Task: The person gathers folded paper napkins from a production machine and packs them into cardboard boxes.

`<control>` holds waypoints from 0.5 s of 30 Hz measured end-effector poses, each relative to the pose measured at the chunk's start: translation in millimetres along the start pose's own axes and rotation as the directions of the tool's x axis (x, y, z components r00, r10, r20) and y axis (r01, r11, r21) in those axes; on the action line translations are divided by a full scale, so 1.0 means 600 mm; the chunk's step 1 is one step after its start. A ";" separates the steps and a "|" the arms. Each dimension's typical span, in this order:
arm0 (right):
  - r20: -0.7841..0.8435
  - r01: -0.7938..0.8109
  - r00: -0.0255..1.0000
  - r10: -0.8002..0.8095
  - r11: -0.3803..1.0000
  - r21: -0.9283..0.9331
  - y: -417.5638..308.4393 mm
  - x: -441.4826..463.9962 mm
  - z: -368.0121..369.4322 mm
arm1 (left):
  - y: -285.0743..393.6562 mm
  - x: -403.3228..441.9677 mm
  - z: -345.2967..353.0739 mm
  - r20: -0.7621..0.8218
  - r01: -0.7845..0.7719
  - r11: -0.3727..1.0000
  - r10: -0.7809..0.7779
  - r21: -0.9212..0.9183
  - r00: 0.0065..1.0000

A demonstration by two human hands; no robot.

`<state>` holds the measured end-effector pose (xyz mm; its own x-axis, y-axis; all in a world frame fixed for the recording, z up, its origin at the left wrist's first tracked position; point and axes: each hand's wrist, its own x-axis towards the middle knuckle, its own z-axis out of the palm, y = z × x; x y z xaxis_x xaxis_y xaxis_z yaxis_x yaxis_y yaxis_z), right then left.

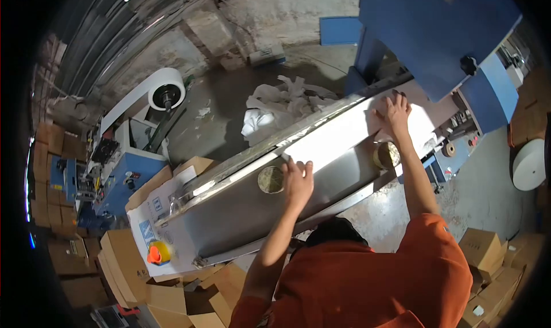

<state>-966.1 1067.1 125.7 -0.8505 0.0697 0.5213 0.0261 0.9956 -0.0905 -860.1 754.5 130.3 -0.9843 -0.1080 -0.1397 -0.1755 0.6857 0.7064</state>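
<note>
A long metal bed slopes across the view, with a bright white strip along its far side. The glare hides whether the strip is paper or lit surface. My left hand rests at the strip's near edge, fingertips down and fingers apart. Beside it is a round, pale, speckled patch; I cannot tell a disc from an opening. Farther right, my right hand lies spread on the strip's far end, near the blue machine. A second round speckled patch shows below that wrist.
Crumpled white sheeting lies on the floor behind the bed. At left stands a blue machine with a white roll. A yellow-and-orange tape roll sits on the left end. Cardboard boxes crowd the lower left.
</note>
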 end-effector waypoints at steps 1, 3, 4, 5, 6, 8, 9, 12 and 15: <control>0.035 -0.034 0.999 0.034 0.999 -0.014 -0.002 0.000 0.023 | -0.013 0.000 0.016 -0.035 0.010 1.000 -0.010 -0.005 0.999; -0.014 -0.005 1.000 0.005 1.000 0.000 -0.040 0.002 0.042 | -0.048 -0.001 0.012 -0.053 0.017 0.999 -0.019 -0.035 0.998; 0.027 0.028 0.999 -0.028 0.999 0.028 -0.063 -0.011 0.045 | -0.069 -0.005 0.003 -0.031 0.014 0.998 -0.016 -0.061 0.999; -0.038 0.064 0.997 -0.063 0.997 0.035 -0.094 -0.024 0.050 | -0.063 -0.023 -0.027 -0.050 0.045 0.997 -0.048 -0.055 0.998; 0.005 0.088 0.996 -0.088 0.995 0.040 -0.127 -0.038 0.041 | -0.093 -0.035 -0.047 -0.122 0.052 0.998 -0.047 0.044 0.991; 0.142 0.182 0.970 -0.197 0.977 0.108 -0.179 -0.063 0.013 | -0.157 -0.072 -0.114 -0.006 0.245 0.970 -0.245 0.001 0.970; 0.275 0.209 0.929 -0.248 0.964 0.164 -0.198 -0.064 -0.005 | -0.173 -0.097 -0.144 -0.092 0.268 0.963 -0.271 -0.040 0.958; 0.573 0.004 0.744 -0.342 0.861 0.509 -0.216 -0.050 -0.043 | -0.206 -0.124 -0.190 -0.320 0.304 0.951 -0.273 0.049 0.907; 0.694 0.020 0.621 -0.363 0.893 0.449 -0.270 -0.093 -0.029 | -0.202 -0.111 -0.181 -0.155 0.319 0.940 -0.299 0.119 0.941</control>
<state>-914.0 902.8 125.8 -0.9027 -0.3621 -0.2326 -0.2293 0.8621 -0.4519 -775.4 600.4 129.6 -0.8772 -0.4184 -0.2355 -0.4763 0.6960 0.5373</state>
